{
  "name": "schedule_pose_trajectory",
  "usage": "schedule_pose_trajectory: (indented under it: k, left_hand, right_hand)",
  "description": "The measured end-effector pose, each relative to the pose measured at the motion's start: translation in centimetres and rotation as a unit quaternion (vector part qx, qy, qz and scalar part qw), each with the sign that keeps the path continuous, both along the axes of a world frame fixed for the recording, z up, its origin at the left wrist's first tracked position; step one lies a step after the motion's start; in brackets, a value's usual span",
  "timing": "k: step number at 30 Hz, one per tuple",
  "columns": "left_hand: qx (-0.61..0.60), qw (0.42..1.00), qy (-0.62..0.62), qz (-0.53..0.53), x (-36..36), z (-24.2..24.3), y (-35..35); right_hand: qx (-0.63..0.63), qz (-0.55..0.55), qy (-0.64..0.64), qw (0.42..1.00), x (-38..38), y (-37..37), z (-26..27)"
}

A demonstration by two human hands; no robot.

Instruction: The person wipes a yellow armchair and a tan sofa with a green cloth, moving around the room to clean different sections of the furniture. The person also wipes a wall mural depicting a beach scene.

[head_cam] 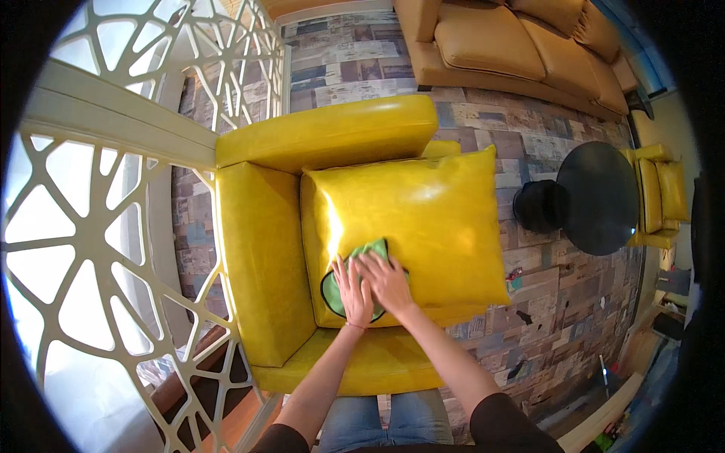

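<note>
A green cloth with a dark edge (334,293) lies on the yellow cushion (430,226) of a yellow leather-look armchair (257,255). My left hand (354,291) rests flat on the cloth, its fingers extended and pointing away from me. Beside it, my right hand (385,280) also presses on the cloth, with its fingertips close to the left hand's fingers. Part of the cloth is hidden beneath both hands. Bright light reflects off the cushion just beyond them.
A white lattice partition (90,238) stands along the chair's back, at the left. A brown sofa (487,45) is at the top right. A round dark table (600,198), a black stool (538,206) and another yellow armchair (651,195) are at the right. Small scraps (524,317) lie on the patterned floor.
</note>
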State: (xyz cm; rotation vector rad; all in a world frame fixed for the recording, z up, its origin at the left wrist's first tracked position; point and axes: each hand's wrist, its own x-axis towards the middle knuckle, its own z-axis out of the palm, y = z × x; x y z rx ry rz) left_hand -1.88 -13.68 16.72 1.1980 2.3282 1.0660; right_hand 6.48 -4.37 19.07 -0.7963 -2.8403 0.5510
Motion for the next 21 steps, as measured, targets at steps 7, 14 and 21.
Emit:
schedule_pose_trajectory:
  k: [7, 14, 21]
  left_hand:
    - [0.119, 0.990, 0.075, -0.010, -8.9, 1.1, 12.0]
    - [-0.076, 0.993, 0.079, 0.032, -3.7, -1.2, 3.7]
    - [-0.140, 0.984, 0.103, -0.032, -2.8, -3.0, -1.2]
  right_hand:
    - [0.066, -0.136, 0.021, 0.988, -8.0, 11.8, 2.9]
    - [0.006, -0.082, -0.032, 0.996, -3.8, 3.8, 2.9]
    - [-0.004, -0.019, -0.080, 0.997, -0.5, -1.2, 1.6]
